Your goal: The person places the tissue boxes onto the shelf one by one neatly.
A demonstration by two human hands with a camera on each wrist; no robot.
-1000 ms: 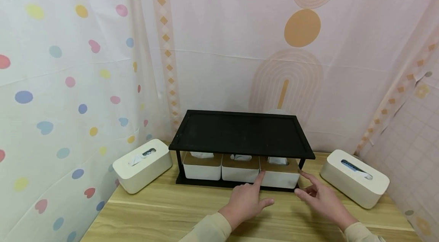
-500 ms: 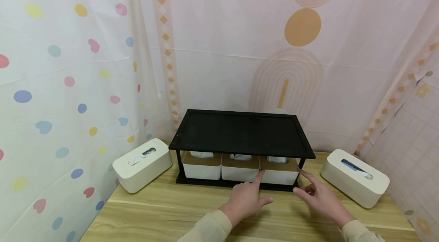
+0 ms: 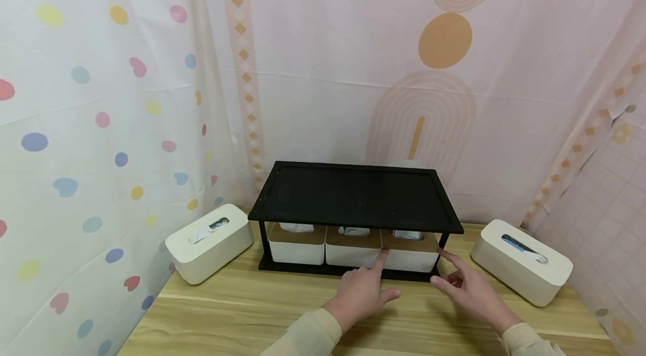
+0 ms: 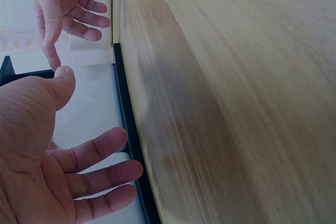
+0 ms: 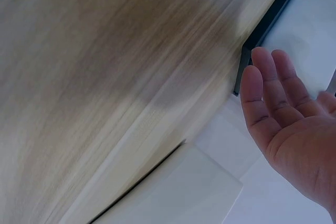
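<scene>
Three white tissue boxes with brown lids stand side by side on the lower board of a black two-tier rack [image 3: 353, 193]. My left hand [image 3: 359, 295] reaches its index finger to the front left corner of the right-hand tissue box [image 3: 411, 260]. At that box's front right corner is the index fingertip of my right hand [image 3: 471, 291]. In the left wrist view the other fingers of the left hand [image 4: 31, 150] are loosely extended. The right wrist view shows the right hand [image 5: 299, 124] with relaxed fingers near the rack's end. The rack's top hides the boxes' rear parts.
A cream tissue box [image 3: 209, 244] stands left of the rack, angled on the wooden table [image 3: 227, 311]. Another cream tissue box [image 3: 522, 262] stands to the right, beside the right hand. Patterned curtains [image 3: 323, 64] hang behind and at both sides.
The right-hand tissue box has shifted slightly back into the rack, with both hands following a little. Over the last half second almost nothing differs.
</scene>
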